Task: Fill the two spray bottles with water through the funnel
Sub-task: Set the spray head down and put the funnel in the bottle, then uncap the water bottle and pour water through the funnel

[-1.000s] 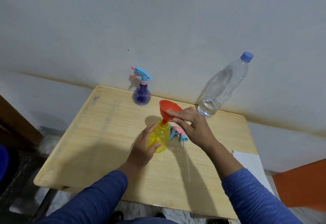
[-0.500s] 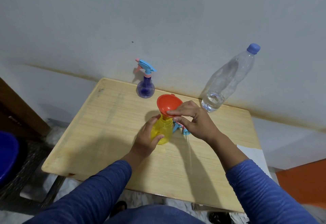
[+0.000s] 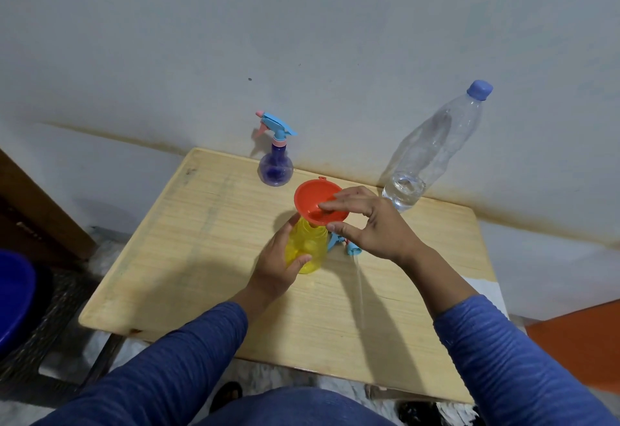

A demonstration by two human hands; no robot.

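A person's left hand (image 3: 280, 263) grips a yellow plastic spray bottle (image 3: 307, 246) standing mid-tabletop (image 3: 188, 251), while the right hand (image 3: 372, 224), fingers loosely spread, hovers at the rim of the orange funnel (image 3: 313, 202) in its neck, a purple spray bottle (image 3: 275, 167) and clear water bottle (image 3: 432, 147) behind.

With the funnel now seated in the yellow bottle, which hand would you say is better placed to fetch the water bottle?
Right. The right hand is just at the funnel, nearest the water bottle, while the left hand grips the yellow spray bottle, steadying it.
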